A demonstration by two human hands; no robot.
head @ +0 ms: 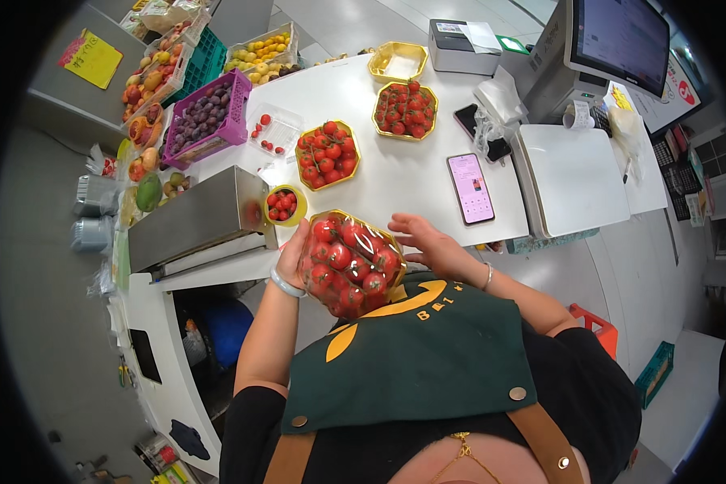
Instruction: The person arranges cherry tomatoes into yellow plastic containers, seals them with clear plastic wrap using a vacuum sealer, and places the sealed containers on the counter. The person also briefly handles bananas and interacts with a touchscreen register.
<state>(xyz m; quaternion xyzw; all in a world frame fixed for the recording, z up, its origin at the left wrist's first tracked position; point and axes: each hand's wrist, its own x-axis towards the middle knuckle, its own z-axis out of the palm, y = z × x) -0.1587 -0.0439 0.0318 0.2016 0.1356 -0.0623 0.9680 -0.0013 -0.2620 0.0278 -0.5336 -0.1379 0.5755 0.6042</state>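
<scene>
My left hand [291,257] holds the left side of a film-wrapped gold-rimmed tray of tomatoes [352,266], tilted in front of my apron. At its right is my right hand [429,245], fingers apart and holding nothing. Beyond them on the white counter stand two gold-rimmed trays of tomatoes with no film that I can make out, one nearer [328,155] and one farther [404,111]. A yellow round cup of small tomatoes [285,205] sits just past my left hand. Near the counter's far edge is a gold tray without tomatoes [397,62].
A steel wrapping machine [199,221] stands at the left, with a purple crate of plums [209,118] behind it. A clear punnet with a few tomatoes [276,128] lies near the crate. At the right are a lit phone [470,188], a scale's plate [572,178] and a monitor [620,42].
</scene>
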